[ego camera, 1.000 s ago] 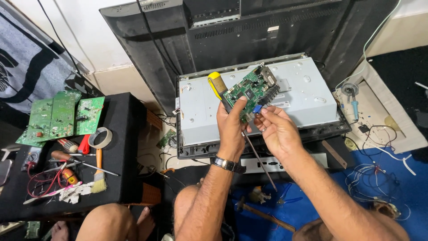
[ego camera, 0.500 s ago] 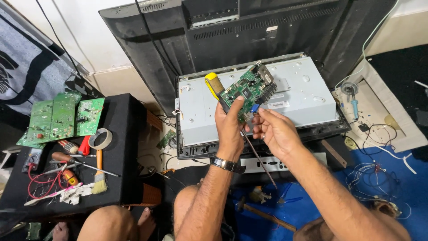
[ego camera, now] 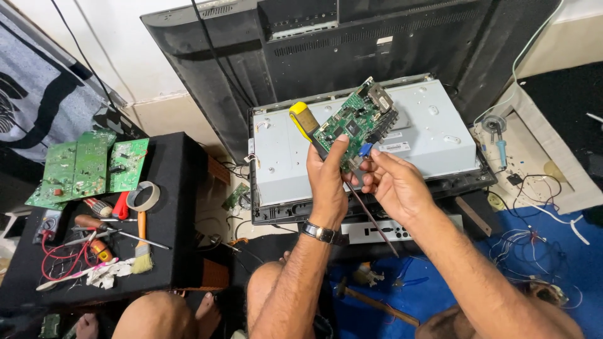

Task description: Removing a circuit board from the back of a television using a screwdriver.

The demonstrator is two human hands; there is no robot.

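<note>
So the board (ego camera: 355, 122) is already off the panel (ego camera: 427, 135): I hold it up in my left hand (ego camera: 328, 182), fingers closed around its lower edge, with a yellow-handled screwdriver (ego camera: 303, 120) clamped in the same grip, its shaft running down past my palm. My right hand (ego camera: 394, 182) sits just beside it, fingertips pinched narrow at the small blue part (ego camera: 365, 149) on the board's lower corner; whether I grip that part or only touch it I cannot tell. Judging from this, removal is done and the checking of the board is what remains; the bare grey panel lies flat beneath, inside the open black back cover (ego camera: 352, 56), with nothing yet refitted there. On the black counter (ego camera: 179, 207) to my left lie three green spare boards (ego camera: 88, 166), a tape roll (ego camera: 142, 196), a brush (ego camera: 142, 248), red-handled tools and red leads. As for containers, there is only the shallow pale tray (ego camera: 534, 163) on the right, holding a soldering iron (ego camera: 500, 144), loose wires and small bits.
</note>
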